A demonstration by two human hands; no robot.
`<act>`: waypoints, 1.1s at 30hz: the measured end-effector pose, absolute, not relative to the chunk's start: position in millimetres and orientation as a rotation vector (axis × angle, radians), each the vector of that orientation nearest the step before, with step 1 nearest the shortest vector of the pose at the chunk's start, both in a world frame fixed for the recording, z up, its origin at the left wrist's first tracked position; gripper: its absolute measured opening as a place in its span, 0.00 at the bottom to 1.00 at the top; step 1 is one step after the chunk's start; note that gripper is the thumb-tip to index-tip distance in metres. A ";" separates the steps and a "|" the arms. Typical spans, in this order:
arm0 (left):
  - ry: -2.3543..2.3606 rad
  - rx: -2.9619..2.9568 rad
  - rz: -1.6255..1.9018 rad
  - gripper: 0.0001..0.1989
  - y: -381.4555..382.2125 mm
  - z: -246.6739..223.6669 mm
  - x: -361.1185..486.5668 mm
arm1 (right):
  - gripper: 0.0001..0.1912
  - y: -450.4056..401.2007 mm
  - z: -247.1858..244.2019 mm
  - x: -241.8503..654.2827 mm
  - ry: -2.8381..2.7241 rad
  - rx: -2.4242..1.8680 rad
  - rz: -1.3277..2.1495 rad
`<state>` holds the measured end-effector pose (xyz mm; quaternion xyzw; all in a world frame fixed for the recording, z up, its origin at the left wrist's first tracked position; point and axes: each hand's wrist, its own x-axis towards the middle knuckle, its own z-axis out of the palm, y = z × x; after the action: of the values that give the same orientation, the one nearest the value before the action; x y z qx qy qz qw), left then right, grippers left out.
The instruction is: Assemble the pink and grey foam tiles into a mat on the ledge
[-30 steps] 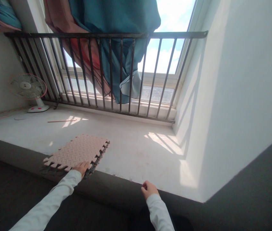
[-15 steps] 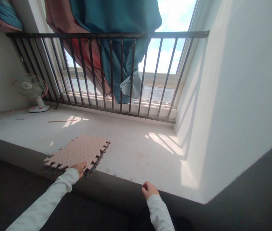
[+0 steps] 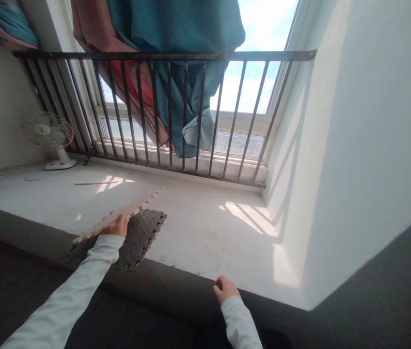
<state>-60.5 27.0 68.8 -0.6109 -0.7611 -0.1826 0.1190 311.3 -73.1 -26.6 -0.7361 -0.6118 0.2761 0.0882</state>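
Observation:
My left hand (image 3: 117, 227) grips the near edge of a pink foam puzzle mat (image 3: 110, 219), which is tilted up so that it shows almost edge-on. Beneath it a dark grey foam mat (image 3: 142, 234) with interlocking teeth lies on the white sill (image 3: 194, 228), its near corner jutting over the front edge. Whether more mats lie under the grey one, I cannot tell. My right hand (image 3: 226, 288) rests at the sill's front edge with its fingers curled together; anything inside them is hidden.
A black metal railing (image 3: 169, 56) runs along the window behind the sill, with a teal and pink curtain (image 3: 180, 29) hanging there. On the left stands a small white fan (image 3: 61, 160). A thin stick (image 3: 94, 183) lies on the sill near the railing.
My left hand has lifted the pink mat's near edge and tilted it up, uncovering the grey mat below. My right hand has stayed almost in place.

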 end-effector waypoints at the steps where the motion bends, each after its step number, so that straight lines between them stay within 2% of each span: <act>1: -2.223 -1.700 -0.626 0.20 26.8 79.5 -55.3 | 0.08 -73.3 -26.9 311.0 -1.822 -2.193 0.817; 6: -1.907 -1.501 -1.197 0.18 17.7 114.2 -8.2 | 0.08 -73.6 -28.7 308.3 -1.829 -2.189 0.794; 11: -1.577 -1.683 -1.341 0.14 0.6 98.2 82.8 | 0.08 -74.5 -29.2 306.4 -1.833 -2.177 0.762; 17: -1.581 -2.168 -0.963 0.16 -36.1 17.9 190.8 | 0.09 -75.8 -37.2 311.7 -1.766 -2.109 0.753; 23: -1.733 -2.637 -0.446 0.16 -53.5 -50.0 230.6 | 0.16 -74.0 -50.1 320.3 -1.529 -2.104 0.766; 29: -1.573 -3.043 -0.126 0.23 -52.2 -58.0 205.9 | 0.25 -67.1 -61.3 326.3 -1.245 -2.152 0.770; 33: -1.723 -2.894 -0.124 0.32 -52.0 -48.7 165.9 | 0.19 -59.8 -67.6 331.1 -1.092 -2.099 0.782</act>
<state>165.9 -52.0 -48.7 -0.8531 -0.5078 -0.0366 -0.1143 331.1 -59.8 -67.6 -0.7984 -0.4151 0.2975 0.3190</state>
